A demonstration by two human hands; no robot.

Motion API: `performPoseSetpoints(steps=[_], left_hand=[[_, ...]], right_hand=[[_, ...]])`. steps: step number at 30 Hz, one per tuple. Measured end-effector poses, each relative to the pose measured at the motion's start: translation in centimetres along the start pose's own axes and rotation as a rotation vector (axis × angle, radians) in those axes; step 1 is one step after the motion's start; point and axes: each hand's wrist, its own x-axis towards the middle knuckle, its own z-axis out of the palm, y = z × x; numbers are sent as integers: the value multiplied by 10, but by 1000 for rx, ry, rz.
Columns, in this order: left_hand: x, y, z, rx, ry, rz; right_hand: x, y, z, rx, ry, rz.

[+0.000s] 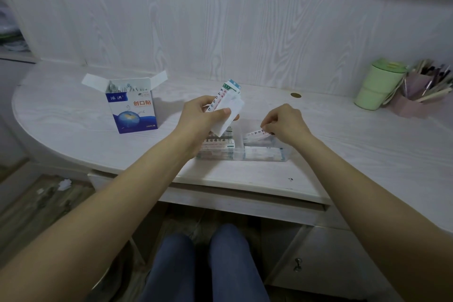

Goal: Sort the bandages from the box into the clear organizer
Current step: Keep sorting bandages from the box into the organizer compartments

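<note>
Your left hand [196, 115] holds a fanned stack of wrapped bandages [229, 103] above the desk [343, 144], its grip closed round them with the thumb pressed across the white back of the front strip, while your right hand [285, 121] pinches a single bandage [257, 134] by its end and lowers it into the far right compartment of the clear organizer [242, 154]. That strip sits tilted, one end down in the compartment and the other raised at your fingertips, so I judge the step in hand to be placing one bandage, not yet let go. The organizer lies on the desk just in front of you, below both hands; its left compartments already carry printed strips lying flat, and the near right one holds at least one more. The open bandage box [132, 110] stands upright well to the left, flaps spread, with more strips showing at its top, so the sorting looks only partly done. Next, lay the strip flat so it lines up with the compartment walls, then release it and draw another from the fan in your left hand. Take care to peel off only one, since the strips overlap closely and two could come away together. A green lidded cup [377, 86] and a pen holder [421, 95] stand far right, clear of your work
</note>
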Motion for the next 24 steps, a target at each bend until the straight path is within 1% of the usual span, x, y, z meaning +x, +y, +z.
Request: performPoseSetpoints(steps=[4, 10, 16, 20, 22, 24], left_hand=[[3, 0, -2, 7, -8, 0], [6, 0, -2, 11, -18, 11], [7, 1, -2, 19, -12, 13], [5, 1, -1, 18, -20, 22], [5, 2, -1, 17, -20, 22], [5, 2, -2, 15, -20, 21]], right_hand=[[4, -1, 2, -70, -27, -25], [8, -5, 5, -220, -93, -10], [8, -11, -1, -245, -140, 6], [10, -19, -7, -292, -260, -21], [9, -22, -9, -267, -301, -34], [6, -21, -11, -216, -292, -49]])
